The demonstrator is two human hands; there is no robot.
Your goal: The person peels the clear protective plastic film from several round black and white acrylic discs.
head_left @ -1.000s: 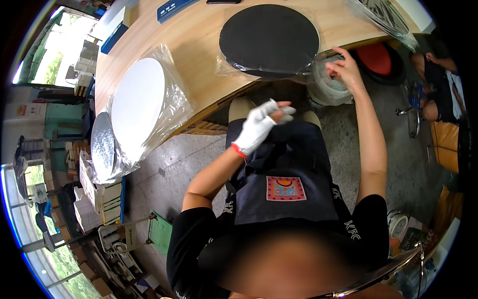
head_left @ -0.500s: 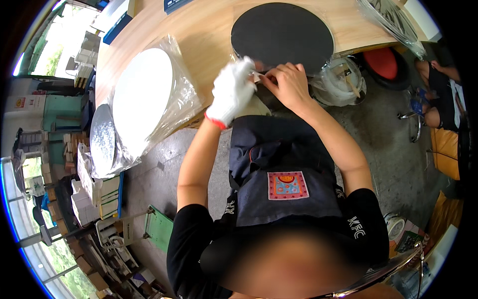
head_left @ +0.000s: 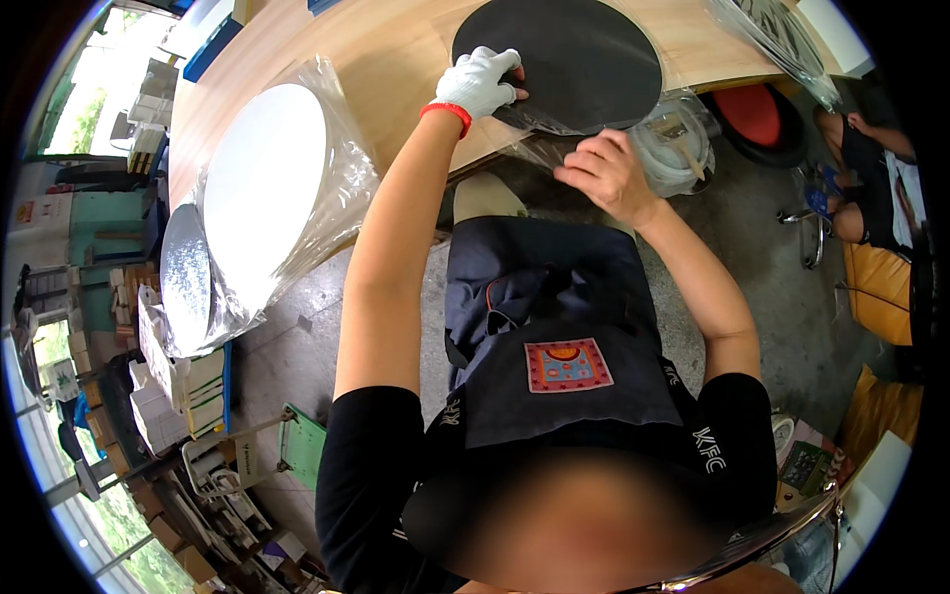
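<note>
The black disc point(head_left: 564, 59) is lying on the bench point(head_left: 396, 59), top middle of the frame. The left hand point(head_left: 480, 84) is curling at its edge; whether pinching, I cannot tell. The right hand point(head_left: 612, 178) is pinching clear plastic point(head_left: 539, 151). Pulling too hard could rip it.

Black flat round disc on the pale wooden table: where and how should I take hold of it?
Probably pinch the black disc by its near right rim, coming from the near side, from above and below: it lies flat, looks thin, and that rim appears to overhang the table. The bare right grip is nearest.
</note>
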